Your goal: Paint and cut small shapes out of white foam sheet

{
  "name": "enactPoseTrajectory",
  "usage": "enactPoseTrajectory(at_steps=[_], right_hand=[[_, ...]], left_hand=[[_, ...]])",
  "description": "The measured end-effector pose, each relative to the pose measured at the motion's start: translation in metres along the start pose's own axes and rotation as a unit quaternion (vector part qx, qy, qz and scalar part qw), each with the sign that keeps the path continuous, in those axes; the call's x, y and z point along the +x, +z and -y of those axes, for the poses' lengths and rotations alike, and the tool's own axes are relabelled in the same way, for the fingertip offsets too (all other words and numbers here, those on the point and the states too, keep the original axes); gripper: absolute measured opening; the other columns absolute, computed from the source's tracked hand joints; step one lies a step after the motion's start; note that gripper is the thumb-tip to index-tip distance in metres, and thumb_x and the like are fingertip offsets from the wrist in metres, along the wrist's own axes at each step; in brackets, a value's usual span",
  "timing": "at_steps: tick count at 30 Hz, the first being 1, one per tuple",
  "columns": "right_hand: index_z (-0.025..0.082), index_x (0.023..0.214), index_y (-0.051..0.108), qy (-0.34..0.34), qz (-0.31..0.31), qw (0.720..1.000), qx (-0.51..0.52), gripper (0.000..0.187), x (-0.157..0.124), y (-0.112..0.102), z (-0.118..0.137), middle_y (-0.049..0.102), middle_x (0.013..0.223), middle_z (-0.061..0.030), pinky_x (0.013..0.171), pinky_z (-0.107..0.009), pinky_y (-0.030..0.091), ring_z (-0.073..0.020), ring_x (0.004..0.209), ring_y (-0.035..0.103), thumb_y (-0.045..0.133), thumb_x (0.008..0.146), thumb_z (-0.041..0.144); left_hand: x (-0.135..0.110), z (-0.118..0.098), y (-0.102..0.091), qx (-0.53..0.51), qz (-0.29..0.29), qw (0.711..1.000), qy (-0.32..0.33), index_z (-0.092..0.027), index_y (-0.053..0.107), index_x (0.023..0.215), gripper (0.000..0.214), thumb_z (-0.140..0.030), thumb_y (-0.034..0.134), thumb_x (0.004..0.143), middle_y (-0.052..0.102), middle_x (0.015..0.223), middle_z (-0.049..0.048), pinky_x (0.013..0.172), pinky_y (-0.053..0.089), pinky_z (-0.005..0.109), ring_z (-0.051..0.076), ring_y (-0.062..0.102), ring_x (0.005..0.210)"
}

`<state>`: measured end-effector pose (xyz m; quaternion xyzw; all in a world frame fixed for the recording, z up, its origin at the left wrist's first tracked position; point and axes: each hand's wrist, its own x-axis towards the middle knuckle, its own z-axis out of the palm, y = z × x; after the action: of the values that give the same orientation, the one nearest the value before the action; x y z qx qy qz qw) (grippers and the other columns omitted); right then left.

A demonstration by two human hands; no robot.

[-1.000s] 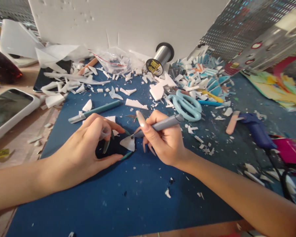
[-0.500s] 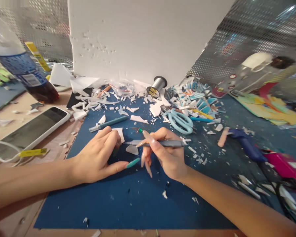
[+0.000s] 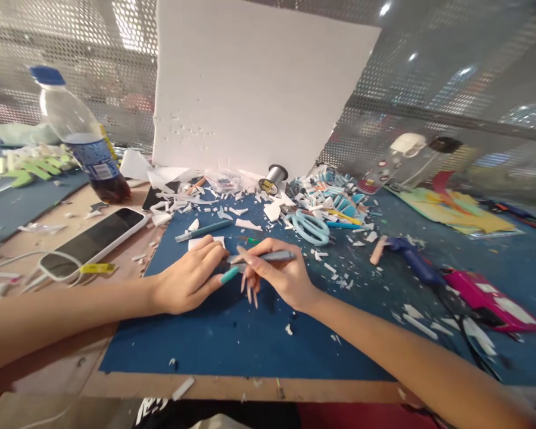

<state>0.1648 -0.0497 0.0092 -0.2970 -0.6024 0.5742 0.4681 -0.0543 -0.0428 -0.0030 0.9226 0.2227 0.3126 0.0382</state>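
In my right hand point(image 3: 279, 271) is a slim grey craft knife point(image 3: 279, 255), gripped like a pen. Its front end points left, close to my left hand point(image 3: 194, 277). The left fingers curl down onto a small flat white foam piece point(image 3: 218, 241) and press it to the blue cutting mat point(image 3: 196, 342); the thumb with its long turquoise nail stretches towards the knife. The knife's tip is hidden between the hands. A capped blue-grey pen-like tool point(image 3: 208, 230) lies just beyond the white piece. Light-blue-handled scissors point(image 3: 310, 227) rest beyond my right hand.
White and blue foam scraps point(image 3: 335, 193) are heaped along the back, beside a wire spool point(image 3: 273, 179) and a white board point(image 3: 254, 89). At left are a phone point(image 3: 96, 238) and a cola bottle point(image 3: 96, 158). A blue glue gun point(image 3: 415, 262) and a magenta device point(image 3: 494, 301) lie right.
The camera view has tilted and drawn back, so the bottle's cap and the table's front edge now show. The hands stay close together, the knife still in the right.
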Motion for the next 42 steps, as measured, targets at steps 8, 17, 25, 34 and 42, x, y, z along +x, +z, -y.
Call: enactPoseTrajectory(at_steps=[8,17,25,34,42], right_hand=[[0.017,0.08,0.069,-0.103,-0.008,0.986,-0.134,0.021,-0.001,-0.003,0.003,0.065,0.059,0.0019,0.042,-0.023,0.048,-0.0116,0.045,0.061,0.08,0.079,0.034],[0.021,0.055,0.033,-0.295,0.085,0.912,-0.272,0.047,-0.017,0.0,0.003,0.033,0.046,0.0065,0.041,-0.021,0.026,-0.0051,0.038,0.031,0.039,0.102,0.028],[0.022,0.058,0.036,-0.339,0.069,0.865,-0.364,0.041,-0.014,0.002,0.006,0.04,0.045,0.0058,0.043,-0.024,0.029,-0.007,0.038,0.034,0.039,0.099,0.027],[0.015,0.102,0.058,-0.222,-0.183,0.769,-0.57,0.041,0.044,-0.067,0.011,0.061,0.082,-0.0115,0.073,-0.042,0.045,-0.0266,0.079,0.055,0.058,0.087,0.054],[0.019,0.101,0.057,-0.008,0.043,0.966,-0.256,0.04,0.008,-0.014,0.013,0.052,0.061,0.0049,0.049,-0.025,0.041,-0.0114,0.052,0.048,0.064,0.087,0.055]], left_hand=[[-0.007,-0.001,-0.005,-0.011,-0.061,0.997,0.035,-0.008,0.024,0.152,0.046,-0.019,0.021,0.107,0.061,0.086,0.0084,0.066,0.051,0.031,0.02,0.055,0.073],[-0.006,-0.015,-0.009,-0.007,-0.079,0.99,0.116,-0.014,0.028,0.149,0.05,-0.006,0.031,0.1,0.056,0.077,0.0029,0.054,0.048,0.026,0.017,0.049,0.06],[-0.006,-0.005,-0.009,0.064,-0.087,0.991,0.084,-0.01,0.026,0.145,0.045,-0.009,0.026,0.1,0.054,0.075,0.0011,0.056,0.05,0.026,0.016,0.053,0.06],[-0.004,0.048,-0.015,0.29,-0.061,0.948,-0.119,-0.016,0.057,0.073,0.038,-0.039,0.044,0.101,0.055,0.061,0.0088,0.056,0.041,0.035,0.028,0.057,0.061],[0.008,0.016,-0.02,0.235,-0.042,0.969,-0.063,-0.023,0.043,0.077,0.037,-0.031,0.027,0.109,0.049,0.053,-0.0034,0.043,0.026,0.029,0.016,0.045,0.04]])
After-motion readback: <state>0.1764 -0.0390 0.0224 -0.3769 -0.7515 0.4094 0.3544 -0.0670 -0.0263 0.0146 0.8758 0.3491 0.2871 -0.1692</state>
